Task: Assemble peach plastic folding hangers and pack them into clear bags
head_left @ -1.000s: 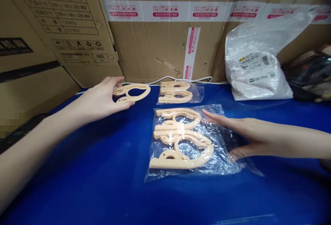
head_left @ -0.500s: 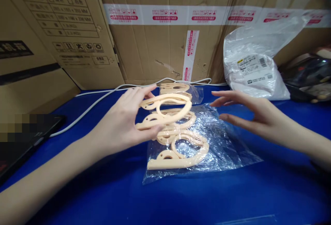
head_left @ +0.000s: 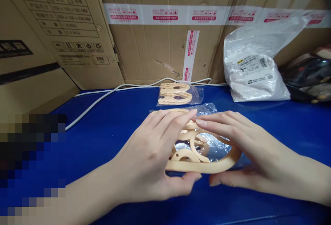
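Observation:
A folded beige plastic clothes hanger (head_left: 204,167) is held between my two hands, close in front of me, with its curved end to the right. My left hand (head_left: 152,152) grips its left end, fingers over the far side and thumb on the near side. My right hand (head_left: 248,145) wraps round the curved right end. Behind and below the hanger lies a clear plastic bag (head_left: 207,108) with more beige hangers, mostly hidden by my hands. Farther back, folded hangers (head_left: 178,98) lie in another clear bag (head_left: 198,94).
Cardboard boxes (head_left: 144,52) stand along the back and left of the blue table surface (head_left: 108,102). A white cable (head_left: 89,112) runs across the back. A white plastic parcel bag (head_left: 256,73) stands at the back right beside dark items (head_left: 310,73). The left edge is pixelated.
My left hand has moved right and nearer to me with the hanger. My right hand, open and apart before, has come left and closed on its curved end.

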`<move>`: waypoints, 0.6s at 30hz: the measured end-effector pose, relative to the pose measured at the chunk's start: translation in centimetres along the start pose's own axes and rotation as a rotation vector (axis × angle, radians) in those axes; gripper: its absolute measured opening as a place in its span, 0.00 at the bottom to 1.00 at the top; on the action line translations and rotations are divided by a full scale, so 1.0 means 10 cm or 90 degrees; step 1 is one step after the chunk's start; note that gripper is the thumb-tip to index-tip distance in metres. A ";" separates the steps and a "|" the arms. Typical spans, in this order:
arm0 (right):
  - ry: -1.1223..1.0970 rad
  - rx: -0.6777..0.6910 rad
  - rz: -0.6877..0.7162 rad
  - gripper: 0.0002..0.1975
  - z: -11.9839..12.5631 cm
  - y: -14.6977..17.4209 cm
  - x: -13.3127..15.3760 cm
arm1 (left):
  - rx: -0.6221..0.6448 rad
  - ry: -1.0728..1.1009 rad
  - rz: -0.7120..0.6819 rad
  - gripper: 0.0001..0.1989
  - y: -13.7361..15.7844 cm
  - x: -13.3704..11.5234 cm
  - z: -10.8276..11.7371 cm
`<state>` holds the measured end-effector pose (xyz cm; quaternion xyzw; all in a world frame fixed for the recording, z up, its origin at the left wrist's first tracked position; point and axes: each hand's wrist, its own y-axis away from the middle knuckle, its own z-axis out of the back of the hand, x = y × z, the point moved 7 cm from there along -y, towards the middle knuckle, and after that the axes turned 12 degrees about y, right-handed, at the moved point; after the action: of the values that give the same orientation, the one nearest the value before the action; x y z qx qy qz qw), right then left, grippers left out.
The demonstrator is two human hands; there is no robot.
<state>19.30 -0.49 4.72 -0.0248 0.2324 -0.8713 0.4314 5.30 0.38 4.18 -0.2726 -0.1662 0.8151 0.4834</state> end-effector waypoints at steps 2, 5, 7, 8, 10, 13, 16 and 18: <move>-0.021 0.007 -0.023 0.37 -0.01 0.00 -0.01 | -0.004 -0.010 0.001 0.37 0.00 0.01 0.00; -0.092 0.040 -0.063 0.40 -0.06 0.01 -0.04 | 0.019 -0.015 0.021 0.40 0.01 0.06 -0.03; -0.178 0.077 -0.112 0.42 -0.13 0.04 -0.14 | 0.062 -0.003 0.045 0.46 0.03 0.13 -0.05; -0.226 0.093 -0.145 0.42 -0.17 0.07 -0.22 | 0.091 0.008 0.061 0.49 0.05 0.18 -0.06; -0.314 0.112 -0.214 0.41 -0.22 0.14 -0.43 | 0.156 0.036 0.109 0.53 0.11 0.30 -0.08; -0.370 0.106 -0.269 0.39 -0.20 0.25 -0.81 | 0.234 0.076 0.207 0.54 0.20 0.52 -0.08; -0.366 0.134 -0.317 0.40 -0.16 0.37 -1.16 | 0.294 0.101 0.279 0.54 0.28 0.66 -0.09; -0.385 0.177 -0.337 0.40 -0.17 0.45 -1.31 | 0.330 0.106 0.305 0.54 0.31 0.71 -0.11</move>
<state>30.42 7.76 3.37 -0.2797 -0.0391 -0.9286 0.2405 1.03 5.16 -0.39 -0.2377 0.1542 0.8953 0.3437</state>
